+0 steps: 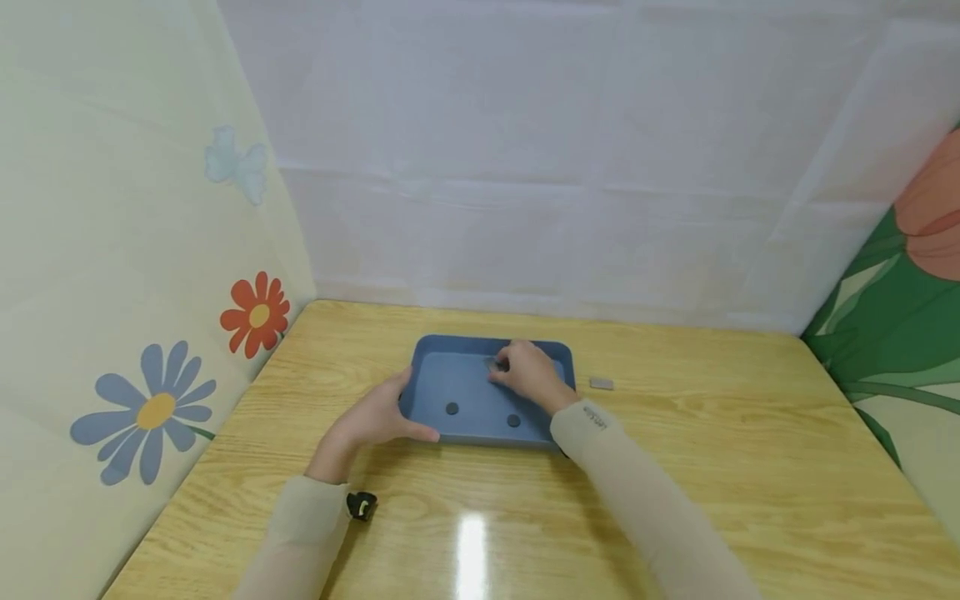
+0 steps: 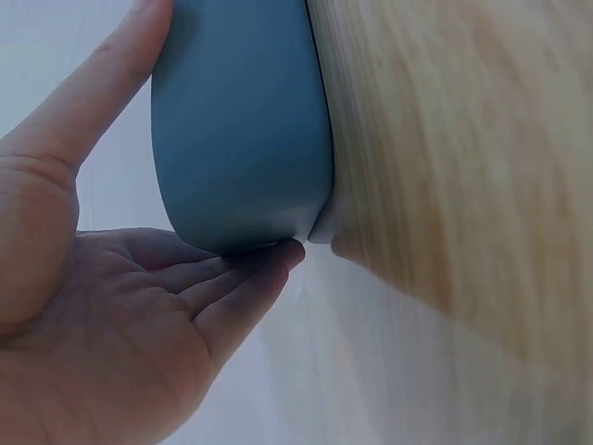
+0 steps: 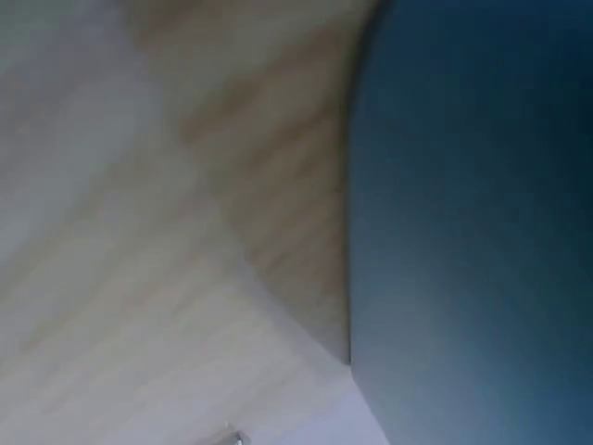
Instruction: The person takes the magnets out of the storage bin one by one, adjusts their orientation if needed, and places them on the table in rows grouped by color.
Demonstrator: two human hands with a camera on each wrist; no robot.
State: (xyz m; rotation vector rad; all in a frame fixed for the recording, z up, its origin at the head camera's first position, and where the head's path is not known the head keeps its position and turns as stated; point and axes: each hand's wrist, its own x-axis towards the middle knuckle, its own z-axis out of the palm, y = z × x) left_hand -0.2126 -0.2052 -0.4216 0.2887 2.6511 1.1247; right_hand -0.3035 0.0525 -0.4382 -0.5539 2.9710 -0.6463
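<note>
One blue tray [image 1: 465, 379], rectangular with rounded corners, on a wood-grain table [image 1: 750, 417], toward its far edge. Two hands at work, both arms in pale sleeves. Left hand [image 1: 378, 412] grips the tray's left end: thumb along the near side, fingers against the end wall; the left wrist view shows fingertips touching the outside near the base. Right hand [image 1: 528, 375] reaches over the right end, inside the far right part of the tray, thumb and fingers pinching one small grey piece [image 1: 491, 364]; its full shape is hidden by the fingers. Right wrist view gives only tray wall and table, dim and blurred, fingers out of sight.

Loose in the tray: two dark round discs [image 1: 452, 408], lying apart near the near side, one left of centre, one to the right. Outside: one flat grey rectangle [image 1: 602, 383], on the table just beside the right end.

One black device [image 1: 362, 505] at the left cuff. Left wall carries two printed flowers, one blue [image 1: 155, 411], one red [image 1: 258, 315]. White creased sheet [image 1: 487, 167] behind.
</note>
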